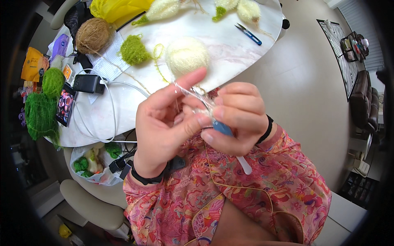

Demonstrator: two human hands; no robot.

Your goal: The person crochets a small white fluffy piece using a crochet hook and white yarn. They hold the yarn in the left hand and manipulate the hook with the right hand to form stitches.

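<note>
A crochet hook (222, 128) with a blue grip and a white handle end is held in my right hand (241, 120), its metal shaft angled up and to the left. My left hand (169, 113) pinches a small piece of cream crochet work (207, 111) close to the hook, partly hidden by the fingers. Cream yarn runs over its raised index finger. Just beyond my hands, a fluffy cream ball of yarn (187, 57) sits on the table. A smaller lime-green yarn ball (134, 50) lies left of it, with a loose green strand trailing.
On the marble-patterned table (221, 40) lie blue thread snips (249, 33), crocheted cream pieces with green tips (163, 10), a brown yarn ball (94, 35), a phone (66, 104) and a black charger (88, 84) with looping white cables. A plastic bag (97, 178) of crocheted pieces rests below left.
</note>
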